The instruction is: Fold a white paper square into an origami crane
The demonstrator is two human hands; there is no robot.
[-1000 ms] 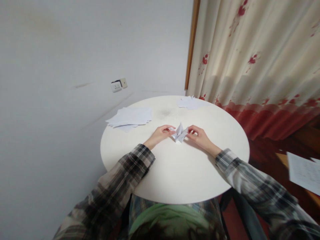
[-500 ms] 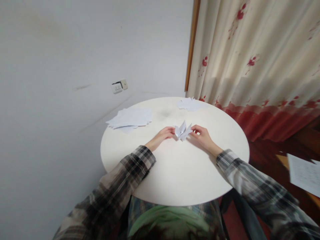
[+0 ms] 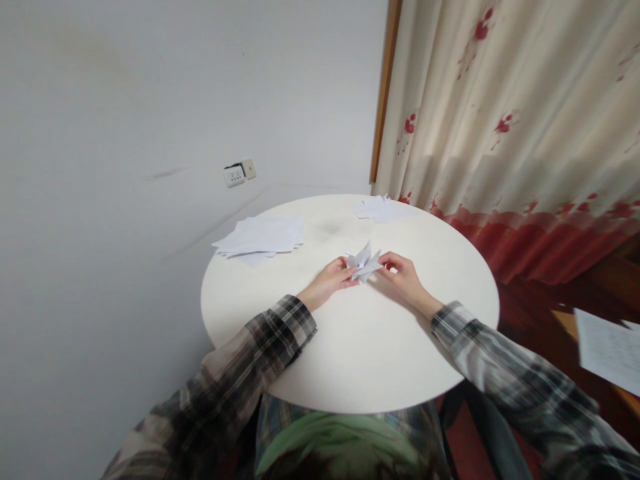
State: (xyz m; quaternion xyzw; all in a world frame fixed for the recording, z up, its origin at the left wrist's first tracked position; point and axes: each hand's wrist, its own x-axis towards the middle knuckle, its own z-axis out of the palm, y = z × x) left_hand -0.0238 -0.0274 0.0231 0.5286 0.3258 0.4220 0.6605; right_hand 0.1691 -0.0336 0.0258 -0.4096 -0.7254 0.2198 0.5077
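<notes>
A folded white paper piece (image 3: pixel 367 261) with several pointed flaps, like origami, is held over the middle of the round white table (image 3: pixel 370 353). On its left side, my left hand (image 3: pixel 332 277) is closed on it, the thumb lying over the near left flap. Closed in a pinch, my right hand (image 3: pixel 401 275) has its thumb and forefinger at the right-hand flap's tip. Small folds of the paper are too fine to make out, and the left fingers hide part of it.
A stack of white paper sheets (image 3: pixel 263 235) lies at the table's left rear. More white paper pieces (image 3: pixel 376 208) lie at the back edge. A wall with a socket (image 3: pixel 234 176) is on the left, a floral curtain (image 3: pixel 500 120) behind right. Printed sheets (image 3: pixel 607 347) lie lower right.
My left hand has moved a little right and nearer, and its thumb now lies over the folded paper. The right hand has shifted slightly left, still pinching the flap.
</notes>
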